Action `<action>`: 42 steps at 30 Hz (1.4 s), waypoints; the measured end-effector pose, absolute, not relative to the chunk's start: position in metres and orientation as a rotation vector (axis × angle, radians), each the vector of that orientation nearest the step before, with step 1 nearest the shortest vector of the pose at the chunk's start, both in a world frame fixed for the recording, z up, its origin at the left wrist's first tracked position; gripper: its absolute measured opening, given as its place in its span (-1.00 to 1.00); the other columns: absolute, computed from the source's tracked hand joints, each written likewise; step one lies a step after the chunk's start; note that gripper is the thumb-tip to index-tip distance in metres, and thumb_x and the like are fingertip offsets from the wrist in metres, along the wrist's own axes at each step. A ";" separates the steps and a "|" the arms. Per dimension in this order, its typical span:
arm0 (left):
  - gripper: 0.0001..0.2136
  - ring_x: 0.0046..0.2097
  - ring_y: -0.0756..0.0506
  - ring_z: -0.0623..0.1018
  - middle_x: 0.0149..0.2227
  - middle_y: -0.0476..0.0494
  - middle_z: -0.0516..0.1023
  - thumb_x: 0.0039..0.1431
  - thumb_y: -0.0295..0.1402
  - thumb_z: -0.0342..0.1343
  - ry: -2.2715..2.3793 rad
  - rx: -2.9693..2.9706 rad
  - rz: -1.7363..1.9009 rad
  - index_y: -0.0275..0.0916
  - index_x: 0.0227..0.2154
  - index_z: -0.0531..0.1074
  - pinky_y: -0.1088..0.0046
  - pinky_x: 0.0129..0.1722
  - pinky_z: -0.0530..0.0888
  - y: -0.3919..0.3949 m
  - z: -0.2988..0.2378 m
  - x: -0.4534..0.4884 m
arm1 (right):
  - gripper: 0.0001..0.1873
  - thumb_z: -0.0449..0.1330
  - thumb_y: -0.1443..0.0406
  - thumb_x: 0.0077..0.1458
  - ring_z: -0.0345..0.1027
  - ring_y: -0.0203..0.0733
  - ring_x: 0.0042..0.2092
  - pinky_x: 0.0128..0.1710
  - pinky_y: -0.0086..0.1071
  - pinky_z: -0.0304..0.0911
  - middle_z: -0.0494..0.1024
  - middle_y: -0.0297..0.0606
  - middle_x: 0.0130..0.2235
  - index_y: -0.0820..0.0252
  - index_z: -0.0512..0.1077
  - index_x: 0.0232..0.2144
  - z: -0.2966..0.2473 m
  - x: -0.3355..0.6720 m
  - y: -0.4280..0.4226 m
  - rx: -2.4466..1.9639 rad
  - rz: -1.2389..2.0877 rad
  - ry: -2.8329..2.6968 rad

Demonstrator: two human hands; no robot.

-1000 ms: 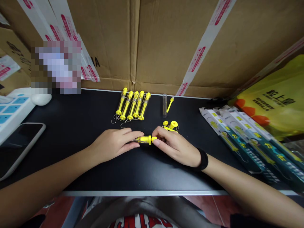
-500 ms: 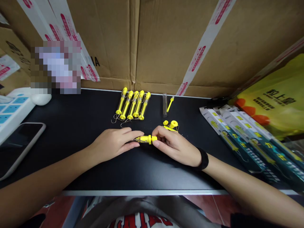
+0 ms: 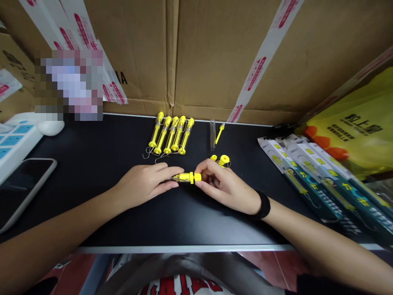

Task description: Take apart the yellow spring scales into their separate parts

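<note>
Two hands hold a yellow-and-clear tube between them over a dark desk

Head view, with the held tube as the centre of the clock. The tube (image 3: 184, 178) lies nearly level, just above or on the black desk (image 3: 172, 223); I cannot tell which. From nine o'clock, the left hand (image 3: 147, 182) grips its body between thumb and fingers, hiding that end. From three o'clock, the right hand (image 3: 229, 184) pinches the yellow end piece (image 3: 197, 177), which stands slightly apart from the tube's collar.

Compared with half a second ago, the whole scene sits a little further left, as if the head turned slightly. Both grips are nearly the same. The right hand now covers more of the loose yellow parts (image 3: 224, 159) at two o'clock; a flat strip seen there before is mostly hidden.

At eleven o'clock, five similar yellow tubes (image 3: 172, 135) with wire hooks lie side by side. At one o'clock are an empty clear tube (image 3: 213, 135) and, just beside it, a slim yellow rod (image 3: 220, 134). Printed packets (image 3: 307, 176) overlap at three, with a yellow bag (image 3: 356, 127) behind them. A phone (image 3: 24, 192) lies at nine, near a white power strip (image 3: 15, 137). Tall cardboard (image 3: 208, 61) closes off twelve o'clock.
</note>
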State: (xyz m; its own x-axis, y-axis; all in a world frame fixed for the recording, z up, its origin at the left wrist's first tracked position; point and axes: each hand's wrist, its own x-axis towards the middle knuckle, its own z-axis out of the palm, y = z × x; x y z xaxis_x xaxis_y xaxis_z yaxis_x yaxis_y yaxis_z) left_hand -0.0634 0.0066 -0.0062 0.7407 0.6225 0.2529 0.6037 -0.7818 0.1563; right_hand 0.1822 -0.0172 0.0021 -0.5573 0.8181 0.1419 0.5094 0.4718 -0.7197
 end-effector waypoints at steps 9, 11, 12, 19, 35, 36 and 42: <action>-0.66 -0.34 0.06 0.50 -0.27 0.02 0.46 0.28 -0.14 -0.16 0.993 2.874 0.444 -0.07 0.05 0.26 0.60 -0.38 0.34 0.006 -0.007 -0.063 | -0.72 -0.14 0.18 0.27 0.18 -0.35 -0.45 -0.40 -0.45 0.08 0.33 -0.36 -0.48 0.18 0.24 -0.38 0.008 0.180 -0.017 -1.148 0.810 -2.381; -0.65 -0.35 0.06 0.50 -0.28 0.01 0.47 0.28 -0.14 -0.16 0.999 2.878 0.449 -0.07 0.05 0.27 0.60 -0.39 0.34 0.006 -0.007 -0.063 | -0.76 -0.10 0.19 0.26 0.19 -0.36 -0.45 -0.41 -0.46 0.08 0.34 -0.37 -0.46 0.18 0.26 -0.33 0.007 0.181 -0.017 -1.147 0.803 -2.356; -0.65 -0.34 0.05 0.50 -0.28 0.01 0.47 0.28 -0.13 -0.17 1.008 2.878 0.446 -0.07 0.05 0.27 0.60 -0.39 0.34 0.007 -0.007 -0.063 | -0.80 -0.07 0.19 0.25 0.19 -0.36 -0.45 -0.42 -0.46 0.08 0.35 -0.37 -0.46 0.18 0.26 -0.29 0.007 0.181 -0.017 -1.142 0.803 -2.340; -0.66 -0.36 0.06 0.49 -0.29 0.03 0.46 0.28 -0.14 -0.16 1.010 2.876 0.456 -0.08 0.04 0.27 0.59 -0.42 0.32 0.007 -0.007 -0.063 | -0.72 0.09 0.22 0.14 0.18 -0.38 -0.49 -0.47 -0.48 0.09 0.36 -0.41 -0.43 0.14 0.19 -0.11 0.004 0.182 -0.018 -1.142 0.821 -2.290; -0.66 -0.33 0.04 0.50 -0.27 0.04 0.46 0.28 -0.12 -0.17 1.009 2.881 0.387 -0.04 0.06 0.24 0.56 -0.39 0.32 0.007 -0.008 -0.064 | -0.87 0.04 0.28 0.16 0.22 -0.33 -0.42 -0.42 -0.46 0.10 0.37 -0.34 -0.39 0.16 0.19 -0.23 0.009 0.181 -0.019 -1.153 0.656 -2.417; -0.66 -0.33 0.04 0.50 -0.27 0.05 0.46 0.28 -0.12 -0.17 1.005 2.883 0.386 -0.04 0.05 0.24 0.55 -0.39 0.32 0.007 -0.008 -0.064 | -0.84 0.05 0.28 0.15 0.21 -0.34 -0.43 -0.42 -0.46 0.10 0.36 -0.35 -0.39 0.16 0.18 -0.21 0.008 0.181 -0.019 -1.146 0.683 -2.405; -0.67 -0.34 0.05 0.49 -0.29 0.08 0.44 0.28 -0.13 -0.15 0.988 2.899 0.388 -0.02 0.05 0.23 0.55 -0.40 0.31 0.007 -0.009 -0.064 | -0.77 0.02 0.21 0.20 0.21 -0.37 -0.43 -0.42 -0.47 0.16 0.36 -0.35 -0.36 0.16 0.13 -0.13 0.003 0.179 -0.019 -1.021 1.066 -2.181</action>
State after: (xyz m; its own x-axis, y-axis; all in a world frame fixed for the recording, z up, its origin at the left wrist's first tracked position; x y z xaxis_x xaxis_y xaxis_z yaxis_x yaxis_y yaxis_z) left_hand -0.0638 0.0068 -0.0086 0.7639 0.6072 0.2185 0.5935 -0.7940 0.1313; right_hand 0.1786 -0.0188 0.0029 -0.5918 0.7987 0.1088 0.4050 0.4113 -0.8166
